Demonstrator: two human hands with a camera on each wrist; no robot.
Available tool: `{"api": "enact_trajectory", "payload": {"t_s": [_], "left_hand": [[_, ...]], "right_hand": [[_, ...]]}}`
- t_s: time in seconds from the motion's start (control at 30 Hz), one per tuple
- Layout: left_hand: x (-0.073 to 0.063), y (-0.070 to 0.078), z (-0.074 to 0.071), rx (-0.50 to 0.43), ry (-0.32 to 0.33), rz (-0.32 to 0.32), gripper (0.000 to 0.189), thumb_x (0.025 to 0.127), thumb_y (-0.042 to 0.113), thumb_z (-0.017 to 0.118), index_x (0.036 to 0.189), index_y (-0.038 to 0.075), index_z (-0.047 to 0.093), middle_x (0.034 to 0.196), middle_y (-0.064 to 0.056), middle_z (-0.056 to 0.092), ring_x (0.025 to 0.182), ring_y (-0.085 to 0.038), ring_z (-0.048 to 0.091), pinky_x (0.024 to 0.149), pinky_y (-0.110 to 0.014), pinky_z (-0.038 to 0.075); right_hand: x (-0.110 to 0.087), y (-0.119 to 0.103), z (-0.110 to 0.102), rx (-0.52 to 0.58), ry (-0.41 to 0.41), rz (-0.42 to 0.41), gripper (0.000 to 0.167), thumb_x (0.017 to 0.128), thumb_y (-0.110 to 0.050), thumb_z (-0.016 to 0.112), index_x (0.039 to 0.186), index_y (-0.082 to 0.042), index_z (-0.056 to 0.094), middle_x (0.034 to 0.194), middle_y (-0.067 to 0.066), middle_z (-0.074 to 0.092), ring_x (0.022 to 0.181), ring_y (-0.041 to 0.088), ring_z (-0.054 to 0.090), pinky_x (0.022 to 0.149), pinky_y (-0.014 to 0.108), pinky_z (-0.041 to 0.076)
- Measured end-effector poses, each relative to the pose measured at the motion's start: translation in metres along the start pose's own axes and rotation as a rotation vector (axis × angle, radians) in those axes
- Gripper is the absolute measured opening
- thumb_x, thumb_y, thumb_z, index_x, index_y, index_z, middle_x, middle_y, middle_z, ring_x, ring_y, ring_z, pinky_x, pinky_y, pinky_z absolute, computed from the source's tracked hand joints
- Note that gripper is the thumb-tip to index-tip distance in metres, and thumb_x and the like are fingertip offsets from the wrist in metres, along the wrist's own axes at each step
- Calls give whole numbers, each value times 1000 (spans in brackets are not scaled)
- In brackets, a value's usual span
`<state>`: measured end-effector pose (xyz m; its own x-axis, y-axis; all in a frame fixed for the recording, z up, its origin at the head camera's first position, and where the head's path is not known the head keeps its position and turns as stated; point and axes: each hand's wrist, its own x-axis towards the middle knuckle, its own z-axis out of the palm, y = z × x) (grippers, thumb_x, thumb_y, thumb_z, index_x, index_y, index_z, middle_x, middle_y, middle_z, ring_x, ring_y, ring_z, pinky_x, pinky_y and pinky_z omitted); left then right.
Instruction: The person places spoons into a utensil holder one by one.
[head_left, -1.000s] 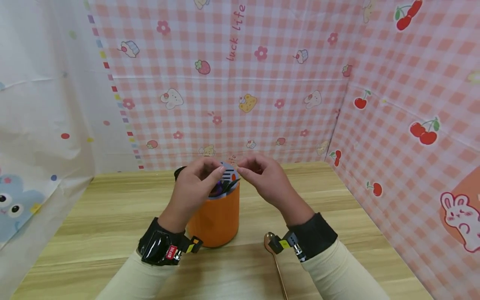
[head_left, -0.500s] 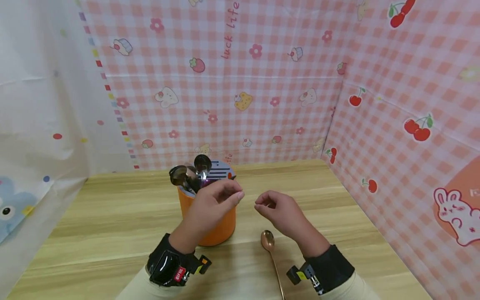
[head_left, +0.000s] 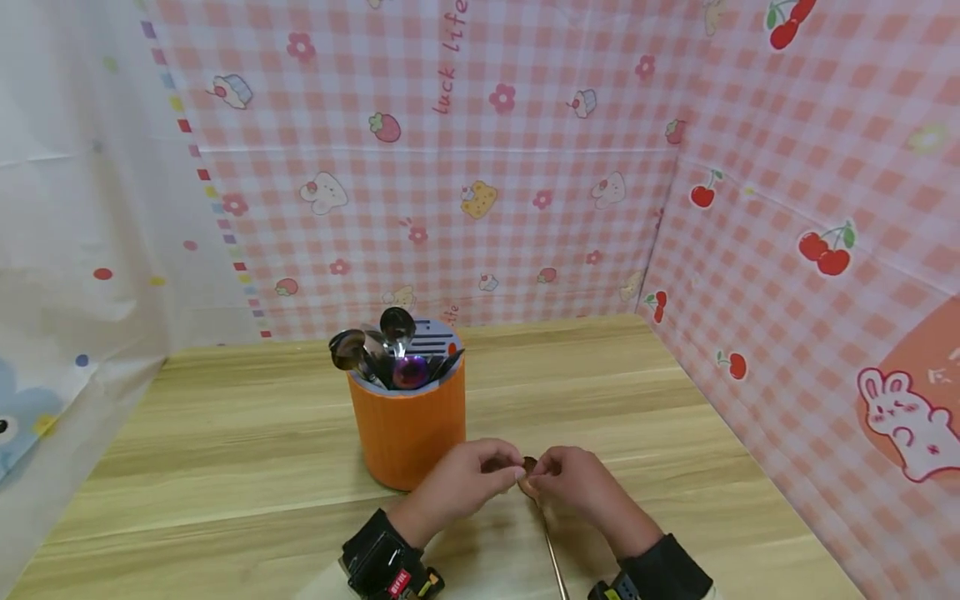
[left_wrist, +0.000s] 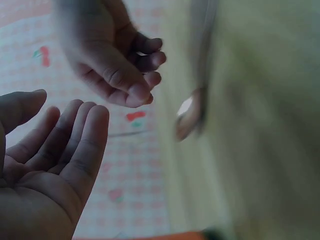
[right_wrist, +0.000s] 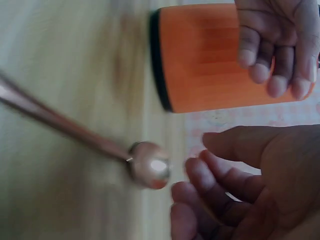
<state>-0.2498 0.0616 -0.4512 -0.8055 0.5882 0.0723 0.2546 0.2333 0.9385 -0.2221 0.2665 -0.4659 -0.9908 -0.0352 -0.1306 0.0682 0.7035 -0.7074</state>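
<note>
A copper-coloured long-handled spoon (head_left: 551, 546) lies on the wooden table, its bowl pointing away from me. My left hand (head_left: 467, 482) hovers just left of the bowl in the head view, while my right hand (head_left: 585, 483) is just right of it, overlapping part of it. Both wrist views show a gap between the spoon (right_wrist: 150, 167) and the fingers. The left hand (left_wrist: 60, 160) has loosely bent fingers, thumb apart, and nothing in it. Softly curled and holding nothing, the right hand (left_wrist: 107, 60) faces it.
An orange cylindrical utensil holder (head_left: 408, 433) stands behind and left of the hands. Several spoons fill its front, among them a purple one (head_left: 411, 372), and its slotted grey insert (head_left: 435, 333) shows behind. Pink checked cloth (head_left: 525, 208) covers the back and right sides.
Both hands have come down and toward me from the top of the orange holder to either side of the spoon's bowl. The spoon stays on the table.
</note>
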Motion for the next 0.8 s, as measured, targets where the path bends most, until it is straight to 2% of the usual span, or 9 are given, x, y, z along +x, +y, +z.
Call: {"api": "enact_trajectory", "payload": {"t_s": [0.13,0.3,0.53,0.8], "left_hand": [[0,-15,16,11,-58,-20,10,95,22,72,97,12,73,89,4,68,80,-10,61,70,-24,51],[1,-27,29,-6,-91,-38,10,95,22,72,95,13,74,85,9,66,80,-6,60,72,-22,50],[-2,-36,40,-27,-101,-61,7,93,20,73,93,14,74,82,8,65,76,-6,58,68,-21,46],[-1,-46,50,-157,-163,-147,4,94,9,70,92,6,72,81,-3,69,67,-12,63,58,-25,50]], "right_hand": [[-7,11,5,-80,-45,31,20,93,-24,74,81,-10,65,75,-1,61,67,15,55,60,31,45],[-13,19,10,-145,-25,47,28,89,-24,75,71,-12,59,67,-2,56,59,15,51,54,29,41],[-15,23,13,-178,-6,49,18,87,-12,68,72,-12,59,66,-3,55,59,14,50,54,28,40],[-13,23,16,-198,-21,35,15,84,-7,62,70,-12,59,64,-3,54,57,15,48,54,28,38]]}}
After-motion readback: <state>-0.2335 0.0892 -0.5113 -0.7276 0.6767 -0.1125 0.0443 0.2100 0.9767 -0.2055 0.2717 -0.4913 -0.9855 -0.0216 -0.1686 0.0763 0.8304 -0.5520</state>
